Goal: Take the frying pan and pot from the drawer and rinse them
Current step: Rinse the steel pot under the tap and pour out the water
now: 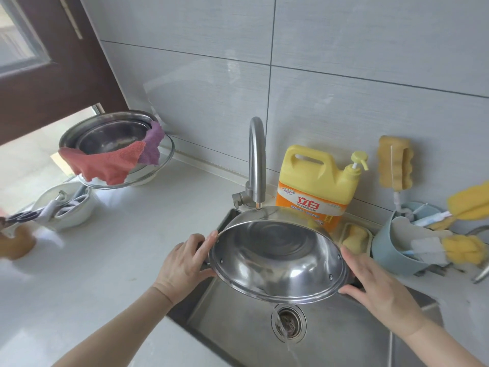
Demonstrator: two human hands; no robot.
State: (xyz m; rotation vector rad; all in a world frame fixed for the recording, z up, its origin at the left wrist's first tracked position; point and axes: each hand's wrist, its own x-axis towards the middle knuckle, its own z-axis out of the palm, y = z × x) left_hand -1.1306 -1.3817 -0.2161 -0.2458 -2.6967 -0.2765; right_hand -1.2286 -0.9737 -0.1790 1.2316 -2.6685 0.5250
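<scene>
While both hands, left hand (185,263) and right hand (375,284), clamp the tilted round stainless-steel pot (277,258), wet rims may slip, dropping it into the steel sink (330,337).

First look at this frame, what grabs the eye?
The shiny round steel pot, tilted over the steel sink under the curved faucet, with water spilling off its rim toward the drain. The left hand and right hand hold its sides. Behind stands a bright yellow detergent jug.
</scene>
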